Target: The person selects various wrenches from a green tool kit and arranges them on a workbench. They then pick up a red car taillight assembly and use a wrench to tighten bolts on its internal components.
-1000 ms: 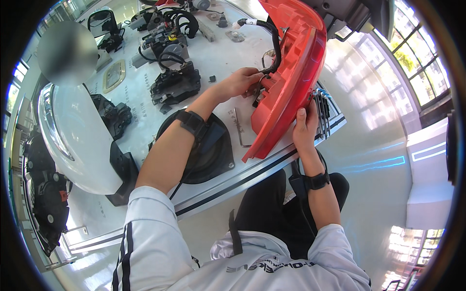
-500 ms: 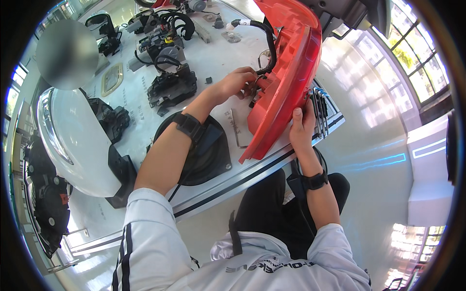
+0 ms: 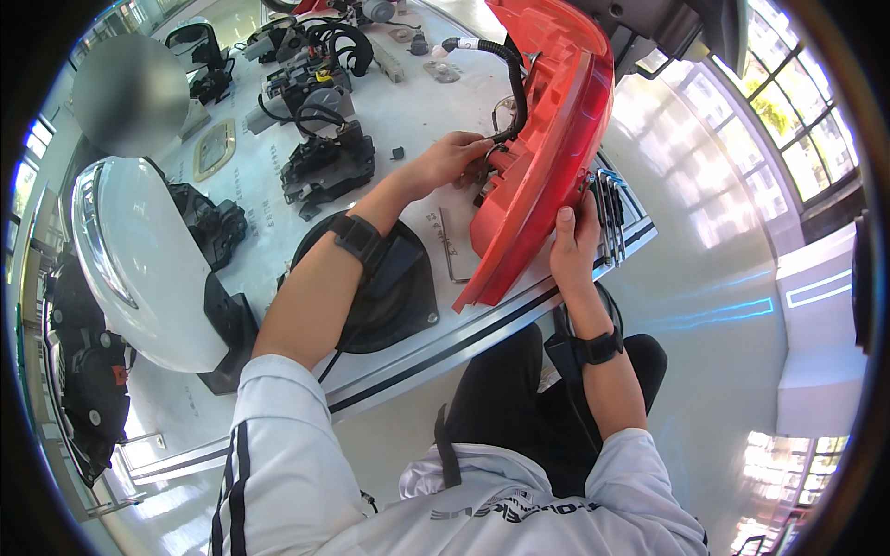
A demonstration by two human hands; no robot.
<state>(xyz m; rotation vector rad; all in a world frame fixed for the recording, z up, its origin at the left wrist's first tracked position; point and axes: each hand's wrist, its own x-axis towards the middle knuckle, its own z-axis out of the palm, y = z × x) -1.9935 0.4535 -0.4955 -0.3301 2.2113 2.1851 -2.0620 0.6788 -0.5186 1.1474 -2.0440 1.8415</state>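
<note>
A red car tail light [image 3: 547, 176] stands tilted on the table's right front corner, its back turned left. My right hand [image 3: 575, 236] holds its right side, thumb against the red lens and fingers partly hidden. At its back, my left hand [image 3: 454, 159] has its fingers bent together by the housing, beside the end of a black wiring harness [image 3: 517, 88]; the fingertips are partly hidden, so what they pinch cannot be made out. An L-shaped hex key [image 3: 451, 248] lies left of the light. A set of hex keys [image 3: 610, 215] sits just right of my right hand.
Under my left forearm lies a black speaker [image 3: 399, 301]. A white side mirror [image 3: 139, 269] stands at the left, a black door latch [image 3: 329, 165] further back. Several wired motor parts [image 3: 315, 74] lie at the far side. The table's metal edge [image 3: 464, 341] runs before my knees.
My left hand has shifted slightly, its fingers flatter and more extended toward the housing. The tail light and my right hand have barely moved.
</note>
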